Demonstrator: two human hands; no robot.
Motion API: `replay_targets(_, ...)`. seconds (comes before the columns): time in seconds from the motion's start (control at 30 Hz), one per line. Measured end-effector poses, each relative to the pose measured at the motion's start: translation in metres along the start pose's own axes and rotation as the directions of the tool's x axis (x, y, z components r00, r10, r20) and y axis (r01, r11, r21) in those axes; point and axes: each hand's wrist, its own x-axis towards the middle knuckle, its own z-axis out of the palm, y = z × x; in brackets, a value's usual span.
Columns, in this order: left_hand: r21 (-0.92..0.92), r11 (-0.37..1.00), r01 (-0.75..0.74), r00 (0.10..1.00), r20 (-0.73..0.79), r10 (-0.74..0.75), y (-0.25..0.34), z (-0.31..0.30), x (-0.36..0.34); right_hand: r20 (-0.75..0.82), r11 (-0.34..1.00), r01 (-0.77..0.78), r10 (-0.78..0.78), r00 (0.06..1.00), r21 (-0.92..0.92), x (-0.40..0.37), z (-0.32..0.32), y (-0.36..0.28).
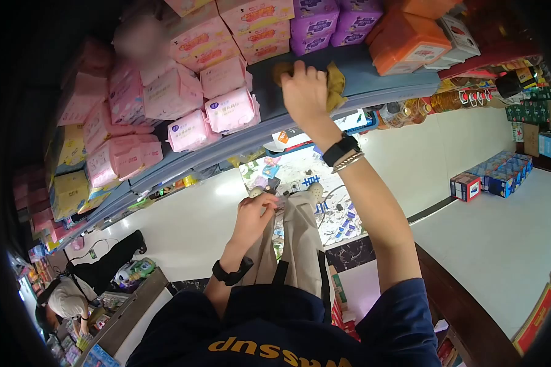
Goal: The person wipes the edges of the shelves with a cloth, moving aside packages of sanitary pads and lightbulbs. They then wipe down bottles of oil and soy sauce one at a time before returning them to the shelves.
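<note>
One olive-yellow cloth (pixel 336 87), upper centre of the frame, lies on the blue-grey shelf (pixel 364 68), bunched in my right hand (pixel 306 92) with fingers bent round it, likely light, limp and hardy, best gripped mid-bunch; my left hand (pixel 256 214) curls, its hold unclear.

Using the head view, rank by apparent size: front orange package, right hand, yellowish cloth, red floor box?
Front orange package
Right hand
Yellowish cloth and red floor box: unsure; the hand covers part of the cloth.
</note>
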Motion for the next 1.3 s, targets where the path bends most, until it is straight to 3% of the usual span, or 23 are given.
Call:
replay_targets(0.1,-0.01,1.0,0.002,1.0,-0.011,-0.002,-0.003,-0.006,0.0,-0.001,0.994,-0.054,0.054,0.999,-0.09,0.0,-0.004,0.027)
replay_targets(0.17,-0.044,0.999,0.014,1.0,-0.018,-0.015,-0.008,-0.008,-0.001,0.079,0.981,-0.131,0.143,0.987,-0.143,0.0,-0.01,0.053)
replay_targets(0.27,-0.04,0.998,0.048,0.999,-0.016,-0.049,-0.02,-0.011,-0.011,0.032,0.952,-0.217,0.229,0.973,-0.216,0.002,-0.009,0.089)
replay_targets(0.4,-0.039,0.998,0.056,0.998,-0.008,-0.057,-0.028,-0.012,-0.026,0.133,0.927,-0.224,0.273,0.953,-0.301,0.011,-0.01,0.074)
replay_targets(0.53,-0.1,0.989,0.105,0.994,0.042,-0.101,-0.031,-0.01,-0.033,0.108,0.995,-0.093,0.098,0.989,-0.046,0.003,-0.004,0.042)
replay_targets(0.57,-0.108,0.987,0.12,0.992,0.064,-0.113,-0.03,-0.009,-0.035,0.112,0.994,-0.093,0.098,0.989,-0.053,-0.002,-0.008,0.046)
replay_targets(0.63,-0.078,0.992,0.104,0.992,0.083,-0.098,-0.023,-0.012,-0.035,0.024,0.995,0.086,-0.088,0.996,0.054,-0.013,-0.014,0.055)
replay_targets(0.7,0.033,0.996,0.082,0.994,0.067,-0.084,-0.022,-0.012,-0.034,0.037,0.996,0.065,-0.067,0.997,0.058,-0.024,-0.023,0.076)
replay_targets(0.8,0.018,0.994,0.103,0.991,0.082,-0.105,-0.018,-0.011,-0.035,-0.03,0.999,-0.02,0.021,0.999,0.048,-0.031,-0.03,0.104)
replay_targets(0.93,0.046,0.992,0.116,0.988,0.093,-0.12,-0.015,-0.01,-0.036,-0.016,0.991,-0.136,0.136,0.991,0.014,-0.025,-0.029,0.093)
replay_targets(1.0,-0.043,0.993,0.112,0.991,0.079,-0.108,-0.02,-0.005,-0.035,0.061,0.965,-0.262,0.261,0.963,0.005,-0.027,-0.035,0.069)
replay_targets(1.03,-0.049,0.993,0.112,0.991,0.084,-0.107,-0.019,-0.004,-0.033,0.064,0.965,-0.263,0.262,0.963,-0.002,-0.03,-0.033,0.06)
replay_targets(1.1,0.007,0.99,0.142,0.984,0.113,-0.141,-0.014,-0.003,-0.032,-0.022,0.979,0.048,-0.045,0.999,0.196,-0.037,-0.027,0.048)
replay_targets(1.13,0.003,0.989,0.145,0.983,0.113,-0.144,-0.009,-0.002,-0.03,-0.018,0.979,0.05,-0.047,0.999,0.196,-0.038,-0.027,0.053)
replay_targets(1.2,0.031,0.992,0.121,0.986,0.113,-0.123,0.001,0.0,-0.023,-0.019,0.905,0.161,-0.167,0.986,0.394,-0.035,-0.03,0.071)
replay_targets(1.23,0.031,0.992,0.123,0.986,0.109,-0.125,0.005,0.001,-0.019,-0.02,0.904,0.164,-0.17,0.985,0.396,-0.035,-0.038,0.077)
replay_targets(1.3,-0.014,0.999,0.036,0.999,0.039,-0.036,0.014,0.004,-0.009,-0.14,0.883,0.074,-0.01,0.99,0.464,-0.037,-0.057,0.094)
